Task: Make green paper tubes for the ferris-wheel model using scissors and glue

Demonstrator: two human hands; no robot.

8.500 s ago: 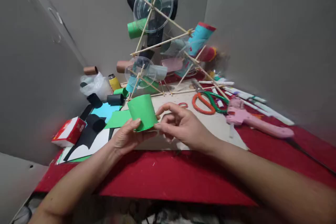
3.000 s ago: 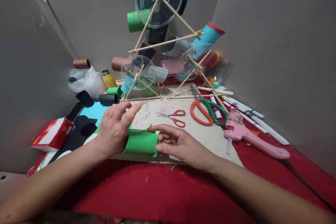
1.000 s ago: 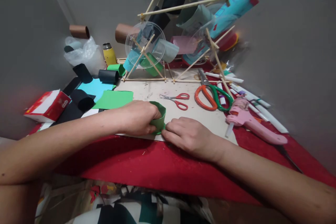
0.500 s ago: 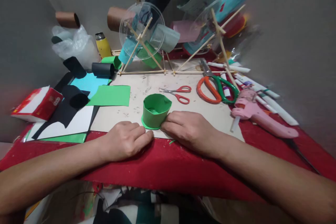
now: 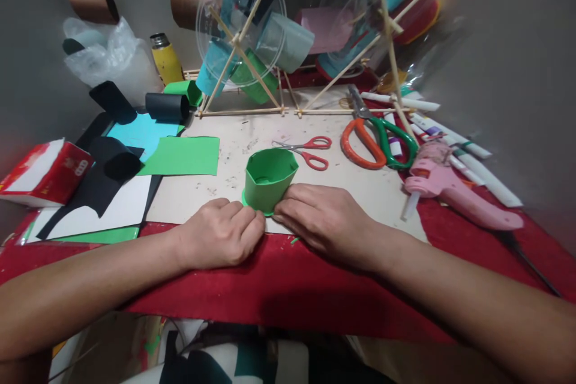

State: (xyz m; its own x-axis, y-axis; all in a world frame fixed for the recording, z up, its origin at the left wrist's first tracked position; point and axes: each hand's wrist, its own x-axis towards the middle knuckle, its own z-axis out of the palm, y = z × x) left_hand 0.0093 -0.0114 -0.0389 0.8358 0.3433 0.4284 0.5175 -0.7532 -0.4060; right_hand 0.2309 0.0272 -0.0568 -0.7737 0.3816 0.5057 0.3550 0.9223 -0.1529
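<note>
A small green cup [image 5: 269, 183], which looks made of craft foam or paper, stands upright on a flat base of the same green. Its rim comes to points at two sides. My left hand [image 5: 227, 231], fingers curled closed, presses against the front left of the base. From the other side, my right hand [image 5: 326, 219] pinches the lower right of the cup and its base, close to the table edge. The fingertips of both hands are partly hidden. Behind the cup lie small red-handled scissors [image 5: 312, 144], their blades partly open.
Large scissors [image 5: 364, 141], a pink glue gun [image 5: 459, 189] and white markers [image 5: 490, 180] lie right. At the back rises a wooden-stick frame [image 5: 238, 113] with a wheel of plastic discs and paper cups. Left are green sheet [image 5: 184, 156], black pieces [image 5: 96, 177] and a red box [image 5: 49, 173].
The camera view has shifted slightly. My left hand has moved in against the cup's base, and the cup appears turned a little. My right hand stays at its right side.
</note>
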